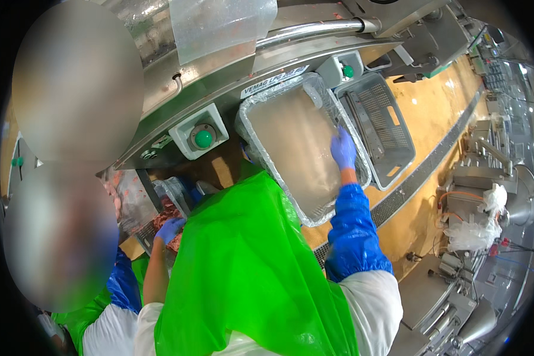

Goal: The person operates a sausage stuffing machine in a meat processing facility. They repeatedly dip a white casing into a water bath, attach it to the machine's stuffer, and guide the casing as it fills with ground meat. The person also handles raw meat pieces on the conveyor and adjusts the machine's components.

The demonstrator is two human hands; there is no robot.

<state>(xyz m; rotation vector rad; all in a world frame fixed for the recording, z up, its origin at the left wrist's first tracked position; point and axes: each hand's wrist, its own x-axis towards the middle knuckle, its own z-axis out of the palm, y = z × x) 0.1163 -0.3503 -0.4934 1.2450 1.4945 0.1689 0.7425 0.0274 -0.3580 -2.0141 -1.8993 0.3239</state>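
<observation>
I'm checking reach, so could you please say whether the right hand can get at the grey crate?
Probably yes: only the lined tray's rim seems to separate the right hand from the grey crate.

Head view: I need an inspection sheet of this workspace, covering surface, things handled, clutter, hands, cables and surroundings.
Surface: steel machine front at the far side; yellow-tan floor with a dark drain grating.
Things handled: large pale rectangular tub lined with clear plastic, contents blurred; raw red meat pieces at left.
Clutter: grey perforated plastic crate right of the tub, holding a long grey strip.
Hands: blue-gloved left hand at the meat; blue-gloved right hand at the tub's right side; both grips unclear.
Cables: thin orange cable or hose at right.
Surroundings: two round green buttons in pale housings; steel machinery at right; co-worker's blue sleeve at left.
</observation>
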